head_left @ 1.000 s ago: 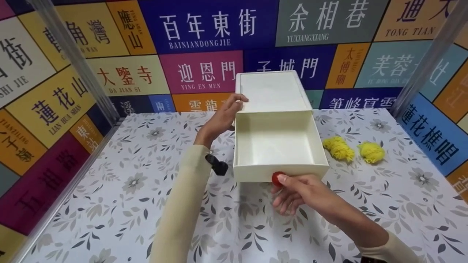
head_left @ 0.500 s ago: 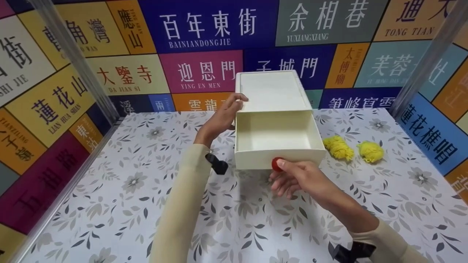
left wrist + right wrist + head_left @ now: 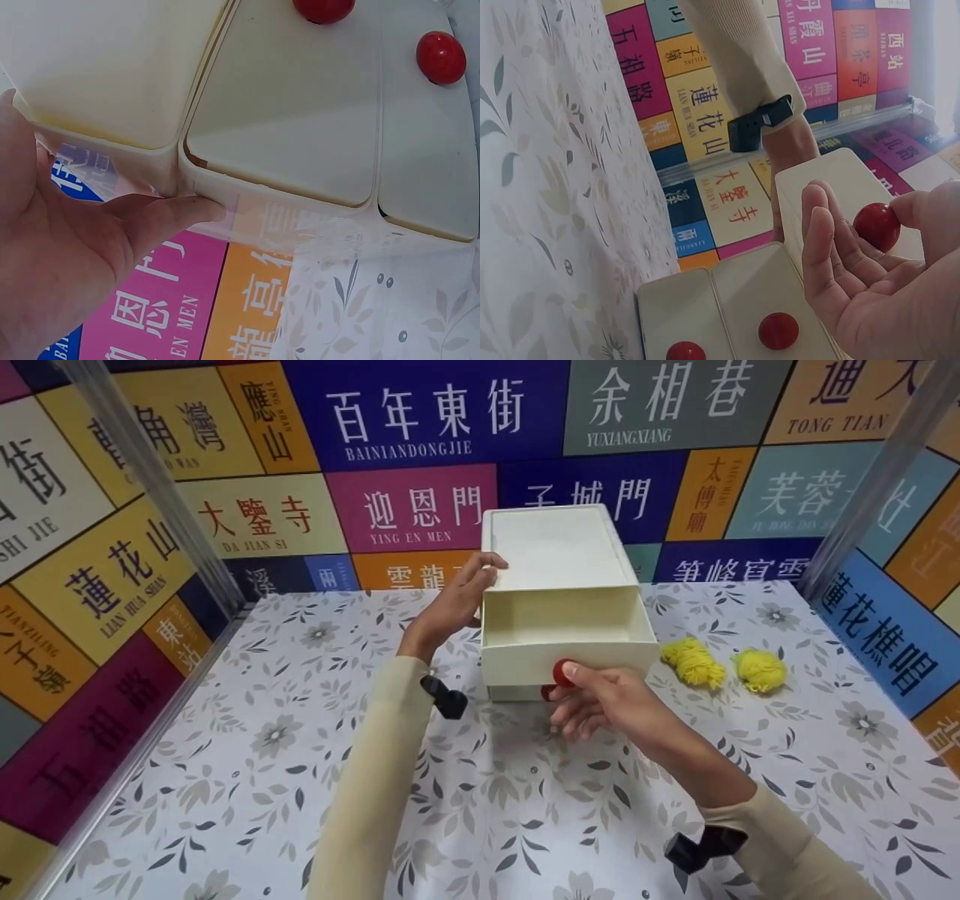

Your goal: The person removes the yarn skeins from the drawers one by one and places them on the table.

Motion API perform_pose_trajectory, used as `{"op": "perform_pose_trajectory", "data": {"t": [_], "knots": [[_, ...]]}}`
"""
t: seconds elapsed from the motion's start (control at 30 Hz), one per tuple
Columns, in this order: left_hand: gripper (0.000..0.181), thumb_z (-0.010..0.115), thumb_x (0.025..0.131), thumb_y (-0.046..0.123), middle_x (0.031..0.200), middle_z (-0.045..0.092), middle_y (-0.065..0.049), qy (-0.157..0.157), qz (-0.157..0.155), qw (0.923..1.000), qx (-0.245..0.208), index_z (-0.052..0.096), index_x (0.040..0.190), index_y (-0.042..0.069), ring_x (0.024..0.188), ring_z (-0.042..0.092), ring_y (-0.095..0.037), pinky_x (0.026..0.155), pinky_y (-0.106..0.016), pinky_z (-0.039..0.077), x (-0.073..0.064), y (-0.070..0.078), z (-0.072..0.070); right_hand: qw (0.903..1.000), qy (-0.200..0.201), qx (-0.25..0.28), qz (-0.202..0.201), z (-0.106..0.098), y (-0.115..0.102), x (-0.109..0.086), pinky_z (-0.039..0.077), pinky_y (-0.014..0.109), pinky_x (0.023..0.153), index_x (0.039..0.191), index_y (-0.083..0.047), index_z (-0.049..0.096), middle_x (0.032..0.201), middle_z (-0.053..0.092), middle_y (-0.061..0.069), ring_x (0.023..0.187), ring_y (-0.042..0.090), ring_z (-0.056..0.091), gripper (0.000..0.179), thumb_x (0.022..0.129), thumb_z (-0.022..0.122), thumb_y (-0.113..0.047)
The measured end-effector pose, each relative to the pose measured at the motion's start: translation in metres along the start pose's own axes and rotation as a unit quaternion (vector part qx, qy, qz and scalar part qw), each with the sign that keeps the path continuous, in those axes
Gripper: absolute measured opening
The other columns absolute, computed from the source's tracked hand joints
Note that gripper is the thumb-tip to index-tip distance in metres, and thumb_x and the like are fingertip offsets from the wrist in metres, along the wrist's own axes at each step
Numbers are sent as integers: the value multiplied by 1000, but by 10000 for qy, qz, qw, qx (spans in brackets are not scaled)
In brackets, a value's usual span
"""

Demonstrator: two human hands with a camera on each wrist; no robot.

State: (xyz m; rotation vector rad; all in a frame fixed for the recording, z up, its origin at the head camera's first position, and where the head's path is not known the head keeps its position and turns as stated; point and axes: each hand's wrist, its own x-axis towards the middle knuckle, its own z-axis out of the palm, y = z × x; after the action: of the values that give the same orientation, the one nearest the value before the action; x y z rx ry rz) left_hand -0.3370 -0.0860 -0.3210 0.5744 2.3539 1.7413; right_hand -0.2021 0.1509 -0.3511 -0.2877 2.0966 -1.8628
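A white drawer cabinet (image 3: 559,544) stands at the back of the table, its top drawer (image 3: 517,664) partly pulled out, with no contents visible inside. My left hand (image 3: 450,604) grips the cabinet's upper left edge, fingers over the top and thumb along the side. At the drawer front, my right hand (image 3: 611,701) holds the round red knob (image 3: 561,673) between thumb and index finger; the other fingers hang loosely below. Two lower drawer fronts (image 3: 300,112), each with a red knob (image 3: 441,57), show in the left wrist view.
Two bundles of yellow yarn, a longer one (image 3: 691,663) and a rounder one (image 3: 760,672), lie right of the cabinet. A floral cloth (image 3: 277,780) covers the table. Colourful lettered panels (image 3: 420,506) rise behind and at both sides.
The right hand has moved away from me with the knob, and the top drawer has slid further into the cabinet. A lower knob has come into view. The left hand stays put.
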Motion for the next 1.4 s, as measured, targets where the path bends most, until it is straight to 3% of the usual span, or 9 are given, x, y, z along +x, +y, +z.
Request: {"op": "perform_pose_trajectory", "data": {"t": [0.27, 0.67, 1.07, 1.4], "knots": [[26, 30, 109, 32, 125, 56, -18, -63, 25, 10000, -49, 41, 130, 21, 103, 66, -30, 87, -50, 58, -1, -1, 1, 9998, 112, 137, 133, -5, -1, 19, 56, 26, 60, 110, 8, 64, 79, 74, 1, 64, 12, 67, 55, 104, 48, -45], [26, 30, 108, 31, 135, 51, -17, -68, 51, 10000, -9, 41, 130, 23, 113, 61, -31, 94, -58, 53, 0, 1, 0, 9995, 205, 232, 78, -10, -5, 42, 56, 25, 59, 108, 5, 62, 75, 72, 0, 62, 11, 66, 52, 105, 45, -43], [26, 30, 108, 31, 122, 56, -17, -1, 21, 10000, 16, 42, 130, 22, 99, 63, -27, 90, -56, 55, 0, 0, 2, 9991, 250, 350, 42, -17, -9, 61, 56, 25, 59, 109, 6, 61, 74, 70, 0, 62, 11, 65, 53, 105, 44, -44], [28, 32, 108, 31, 123, 55, -18, -83, 114, 9999, -22, 40, 133, 21, 101, 61, -29, 93, -62, 52, -1, -1, 1, 9985, 462, 249, 121, -17, -10, 70, 56, 24, 59, 112, 7, 61, 73, 70, -1, 62, 11, 64, 56, 105, 44, -46]]}}
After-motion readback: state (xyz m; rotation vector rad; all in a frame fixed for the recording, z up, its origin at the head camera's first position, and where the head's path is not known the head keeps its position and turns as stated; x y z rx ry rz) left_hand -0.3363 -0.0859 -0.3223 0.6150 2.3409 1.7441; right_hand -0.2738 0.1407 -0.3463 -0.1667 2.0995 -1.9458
